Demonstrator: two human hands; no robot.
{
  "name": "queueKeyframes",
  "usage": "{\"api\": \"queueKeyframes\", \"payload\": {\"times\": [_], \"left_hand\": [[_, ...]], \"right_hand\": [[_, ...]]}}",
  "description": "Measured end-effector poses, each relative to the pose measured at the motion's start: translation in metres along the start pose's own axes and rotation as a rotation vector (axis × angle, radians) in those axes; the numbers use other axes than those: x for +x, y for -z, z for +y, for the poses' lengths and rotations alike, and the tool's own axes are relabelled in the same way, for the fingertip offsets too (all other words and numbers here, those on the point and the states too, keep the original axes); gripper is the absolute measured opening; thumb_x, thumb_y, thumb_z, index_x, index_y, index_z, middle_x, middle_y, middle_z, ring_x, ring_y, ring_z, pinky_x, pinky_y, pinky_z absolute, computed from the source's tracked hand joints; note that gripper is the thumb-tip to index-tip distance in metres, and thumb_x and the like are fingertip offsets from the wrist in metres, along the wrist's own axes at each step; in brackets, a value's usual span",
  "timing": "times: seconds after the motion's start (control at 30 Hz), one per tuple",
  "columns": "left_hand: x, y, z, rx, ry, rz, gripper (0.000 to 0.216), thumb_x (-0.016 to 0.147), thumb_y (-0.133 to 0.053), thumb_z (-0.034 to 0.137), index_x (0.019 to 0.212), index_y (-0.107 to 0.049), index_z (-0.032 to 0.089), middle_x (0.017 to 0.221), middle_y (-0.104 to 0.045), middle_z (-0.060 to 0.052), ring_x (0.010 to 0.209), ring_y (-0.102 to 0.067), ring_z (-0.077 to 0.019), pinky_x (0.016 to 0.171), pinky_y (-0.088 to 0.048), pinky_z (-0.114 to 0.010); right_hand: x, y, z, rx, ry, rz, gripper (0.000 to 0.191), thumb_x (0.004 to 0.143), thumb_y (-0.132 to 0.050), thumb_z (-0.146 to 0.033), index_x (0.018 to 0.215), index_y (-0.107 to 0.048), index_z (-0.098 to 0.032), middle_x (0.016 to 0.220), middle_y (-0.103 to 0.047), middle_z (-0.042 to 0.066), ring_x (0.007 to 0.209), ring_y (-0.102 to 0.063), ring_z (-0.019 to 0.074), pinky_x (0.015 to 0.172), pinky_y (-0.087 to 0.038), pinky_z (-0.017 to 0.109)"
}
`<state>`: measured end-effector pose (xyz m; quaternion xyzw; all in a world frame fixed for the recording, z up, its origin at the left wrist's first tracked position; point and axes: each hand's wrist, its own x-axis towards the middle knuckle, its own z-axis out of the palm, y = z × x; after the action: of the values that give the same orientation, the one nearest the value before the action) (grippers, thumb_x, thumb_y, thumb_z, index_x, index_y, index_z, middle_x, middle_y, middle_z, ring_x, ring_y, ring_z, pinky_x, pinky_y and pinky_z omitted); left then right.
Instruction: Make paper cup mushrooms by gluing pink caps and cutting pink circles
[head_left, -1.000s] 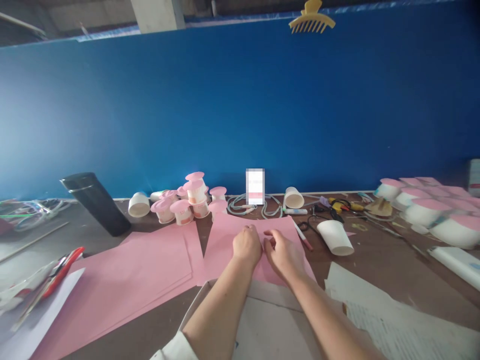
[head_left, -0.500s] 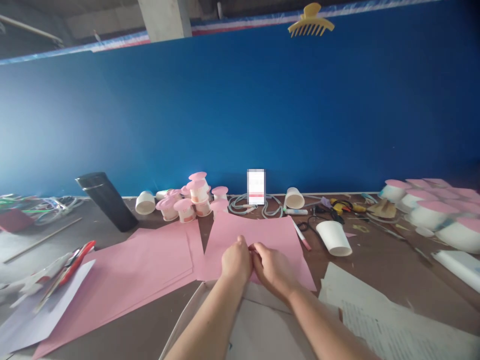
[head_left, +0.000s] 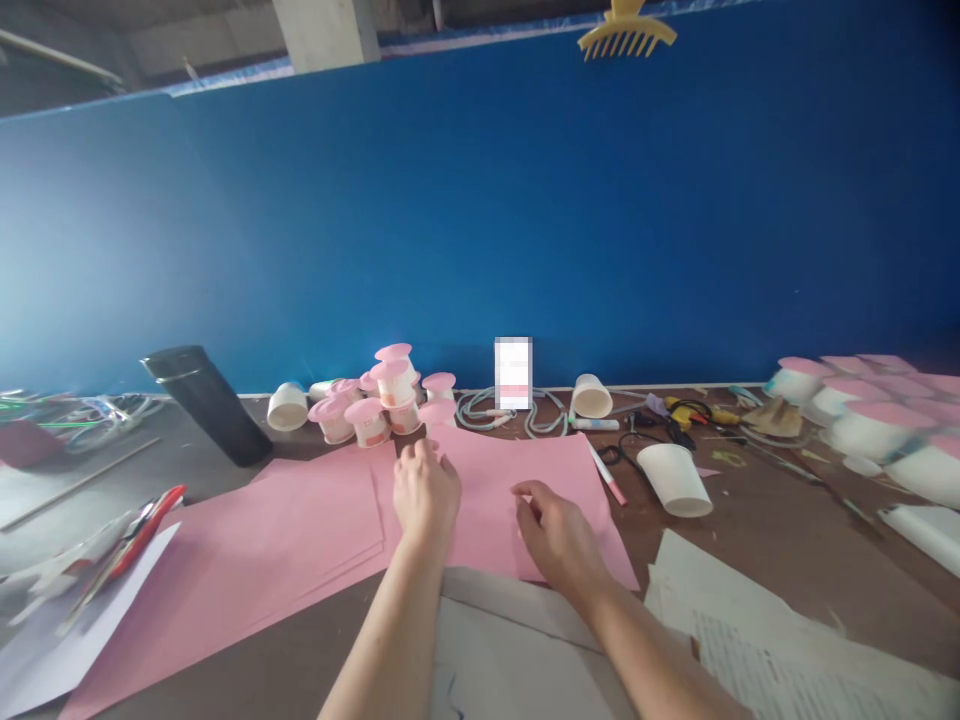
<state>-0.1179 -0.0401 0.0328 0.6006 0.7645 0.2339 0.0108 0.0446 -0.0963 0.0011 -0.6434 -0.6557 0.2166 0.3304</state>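
A pink paper sheet (head_left: 540,465) lies on the brown table in front of me. My left hand (head_left: 425,492) rests on its left part, fingers stretched forward and lying flat on the paper. My right hand (head_left: 553,532) sits on the sheet's near right part with its fingers curled down against the paper; I cannot make out anything between them. A larger stack of pink sheets (head_left: 262,545) lies to the left, touching the sheet. A pink-capped pen (head_left: 606,476) lies along the sheet's right edge.
Small cups with pink lids (head_left: 375,400) cluster behind the sheet. A black flask (head_left: 206,405) leans at left, a white paper cup (head_left: 677,478) lies at right, more pink-lidded tubs (head_left: 877,420) far right. Scissors (head_left: 142,525) at left, white printed papers (head_left: 772,630) near right. Blue wall behind.
My hands were together at the sheet's middle; the left hand has moved left and forward across the paper and flattened, while the right hand stays near the front edge.
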Motion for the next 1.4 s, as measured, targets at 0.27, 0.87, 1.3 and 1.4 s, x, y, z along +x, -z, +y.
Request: {"api": "queueKeyframes", "payload": {"times": [0.27, 0.87, 1.3, 1.4], "left_hand": [[0.015, 0.002, -0.019, 0.181, 0.09, -0.244, 0.033, 0.086, -0.038, 0.018, 0.108, -0.062, 0.013, 0.111, -0.065, -0.018, 0.113, -0.055, -0.0332, 0.087, -0.045, -0.039], [0.01, 0.005, -0.015, 0.043, 0.07, -0.374, 0.033, 0.088, -0.039, 0.019, 0.119, -0.051, 0.017, 0.117, -0.064, -0.016, 0.108, -0.061, -0.0287, 0.083, -0.046, -0.038], [-0.039, 0.0, 0.024, -0.057, -0.425, -0.468, 0.022, 0.087, -0.05, 0.02, 0.104, -0.063, 0.019, 0.105, -0.065, -0.009, 0.096, -0.062, -0.0213, 0.08, -0.045, -0.029], [-0.041, 0.0, 0.025, -0.039, -0.426, -0.537, 0.023, 0.087, -0.05, 0.021, 0.105, -0.063, 0.018, 0.105, -0.065, -0.011, 0.095, -0.064, -0.0231, 0.078, -0.047, -0.03]], "right_hand": [[-0.005, 0.0, -0.006, -0.072, 0.028, -0.032, 0.027, 0.091, -0.044, -0.031, 0.103, -0.067, -0.024, 0.079, -0.072, 0.001, 0.067, -0.063, 0.0157, 0.058, -0.035, 0.024], [-0.011, 0.004, -0.017, -0.107, 0.143, -0.12, 0.027, 0.092, -0.044, -0.032, 0.099, -0.069, -0.026, 0.085, -0.074, 0.0, 0.076, -0.067, 0.0165, 0.064, -0.04, 0.024], [0.056, 0.115, 0.071, -0.464, -0.522, 0.073, 0.023, 0.074, -0.056, -0.026, 0.088, -0.075, -0.027, 0.083, -0.075, 0.007, 0.075, -0.068, 0.0238, 0.057, -0.042, 0.029], [0.055, 0.111, 0.083, -0.441, -0.495, -0.008, 0.019, 0.072, -0.06, -0.028, 0.083, -0.075, -0.025, 0.073, -0.074, 0.006, 0.067, -0.068, 0.0218, 0.054, -0.041, 0.027]]}}
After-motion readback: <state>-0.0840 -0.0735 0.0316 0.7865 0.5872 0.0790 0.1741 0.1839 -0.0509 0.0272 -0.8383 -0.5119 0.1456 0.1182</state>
